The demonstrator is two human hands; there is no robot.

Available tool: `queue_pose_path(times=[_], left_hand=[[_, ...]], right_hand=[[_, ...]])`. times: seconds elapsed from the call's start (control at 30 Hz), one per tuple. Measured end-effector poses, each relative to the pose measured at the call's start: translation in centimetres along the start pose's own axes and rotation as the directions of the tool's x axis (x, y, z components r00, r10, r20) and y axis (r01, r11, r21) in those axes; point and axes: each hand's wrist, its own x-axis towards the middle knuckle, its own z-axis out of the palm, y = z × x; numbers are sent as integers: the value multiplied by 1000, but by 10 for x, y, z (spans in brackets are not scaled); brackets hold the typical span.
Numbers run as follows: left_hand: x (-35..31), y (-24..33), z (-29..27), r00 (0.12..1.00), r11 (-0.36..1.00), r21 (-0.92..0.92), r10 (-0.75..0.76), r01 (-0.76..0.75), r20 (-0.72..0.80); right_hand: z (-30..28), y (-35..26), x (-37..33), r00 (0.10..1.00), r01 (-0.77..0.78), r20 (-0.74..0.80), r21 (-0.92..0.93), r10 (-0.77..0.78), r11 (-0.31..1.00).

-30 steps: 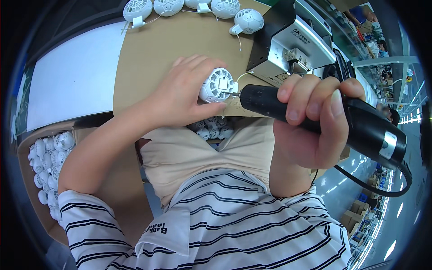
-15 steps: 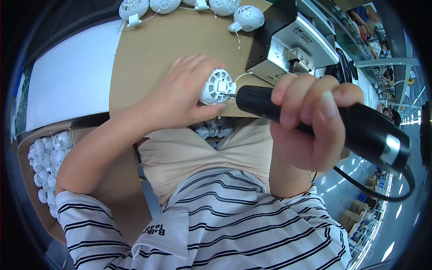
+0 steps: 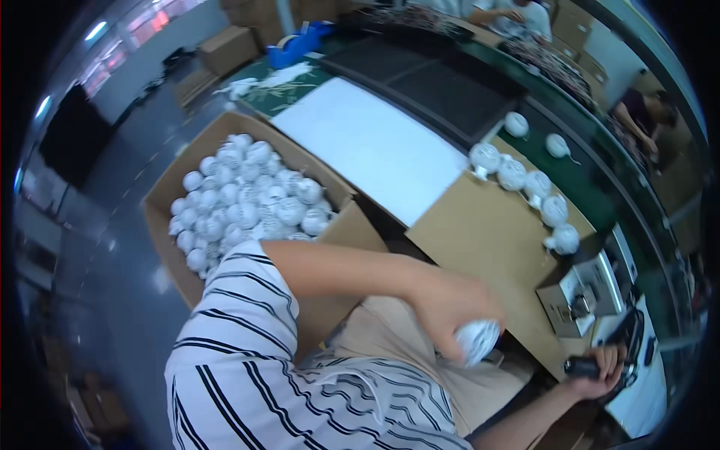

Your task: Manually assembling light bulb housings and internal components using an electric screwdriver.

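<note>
White ball [image 3: 478,341] in the left fingers [image 3: 451,347]

Findings: motion blur, concealment and edge cut-offs.
The left hand [image 3: 459,304] and the white ball [image 3: 478,341] it grips are smeared; surface detail is unreadable. The tip of the black driver [image 3: 581,367] in the right hand [image 3: 606,370] cannot be made out. The striped sleeve [image 3: 232,300] conceals part of the carton [image 3: 322,176]; heaped balls [image 3: 247,215] hide those beneath. The upper edge cuts off a co-worker [image 3: 529,19].
</note>
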Motion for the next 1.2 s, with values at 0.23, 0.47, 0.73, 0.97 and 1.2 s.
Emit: queue_pose_path(times=[0.23,0.47,0.73,0.97,1.2], left_hand=[[-139,94,-57,725,801,29,-524,597,-447],[-231,86,-68,-82,-447,25,-218,894,-972],[-21,2,88,631,635,-19,-764,772,135],[33,-210,293,361,494,684,-867,536,343],[24,-251,374,199,128,812,-980,569,15]], right_hand=[[-92,-51,-15,996,17,-85,-20,-18,1000],[-116,-62,-11,993,8,-107,-280,-40,960],[-86,-33,10,983,-124,-152,-150,101,981],[-70,-23,-7,949,-118,-312,-209,48,971],[-73,-31,-10,925,-92,-379,-223,1,970]])
